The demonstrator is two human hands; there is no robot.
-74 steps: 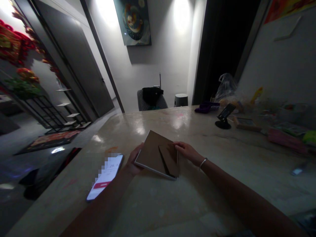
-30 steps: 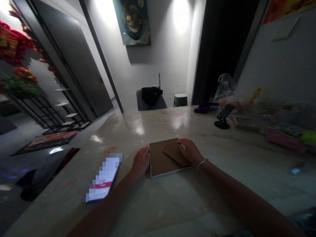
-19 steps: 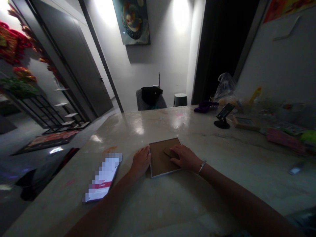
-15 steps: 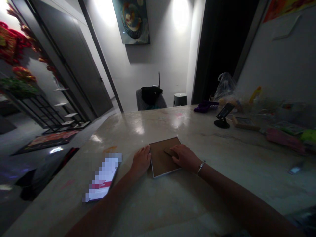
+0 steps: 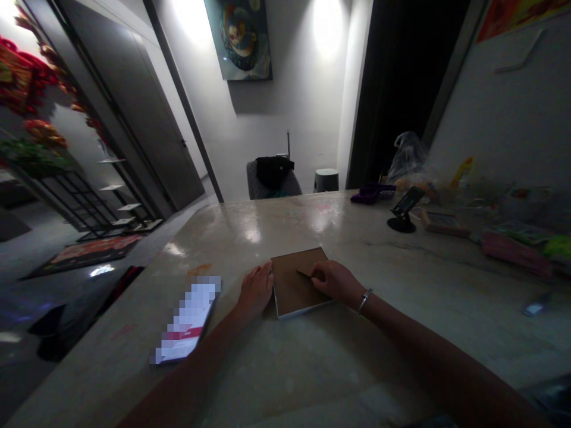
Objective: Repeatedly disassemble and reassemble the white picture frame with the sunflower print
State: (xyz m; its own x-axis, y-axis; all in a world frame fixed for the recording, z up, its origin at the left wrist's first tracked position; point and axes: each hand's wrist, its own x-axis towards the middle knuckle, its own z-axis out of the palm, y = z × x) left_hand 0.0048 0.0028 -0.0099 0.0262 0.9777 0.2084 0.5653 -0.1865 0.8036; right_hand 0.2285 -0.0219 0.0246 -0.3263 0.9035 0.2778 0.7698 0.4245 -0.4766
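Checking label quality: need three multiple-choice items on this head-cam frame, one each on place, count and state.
1. Where is the smartphone relative to the brown board?
A) Left of it B) On top of it C) Right of it

2. How many bracelets are on the right hand's wrist?
A) None B) One C) Two

3. What is the left hand doing?
A) Lifting the board B) Resting at the board's left edge C) Holding the smartphone

1: A, the phone lies left of the board.
2: B, a single bracelet shows.
3: B, the hand sits beside the board, which stays down.

Right hand (image 5: 336,283) atop brown board (image 5: 289,282)
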